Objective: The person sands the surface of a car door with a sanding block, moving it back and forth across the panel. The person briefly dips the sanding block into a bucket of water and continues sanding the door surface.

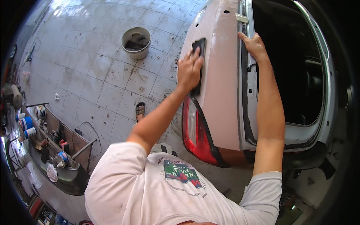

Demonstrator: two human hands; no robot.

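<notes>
My left hand [189, 70] lies with its fingers stretched along a black sanding sheet or pad [200, 47], pressing it against a pinkish-beige car panel [223, 82]. Its exact make-up is partly covered by the hand. My right hand [255, 45] is at the rim of a dark opening [285, 71] in the car body, thumb out to the left and the other fingers curled over the edge, partly hidden. A small pale block [242, 18] rests on the rim just beyond the thumb. Nearer to me on the panel's corner is a red and clear tail light [192, 129].
On the tiled floor [90, 60] stands a pale bucket [136, 43] with dark contents. At left, paint cans [28, 126] and tools sit in an upturned dark bumper [71, 182]. A cable [93, 129] loops beside it. My sandalled foot [140, 109] shows below my left arm.
</notes>
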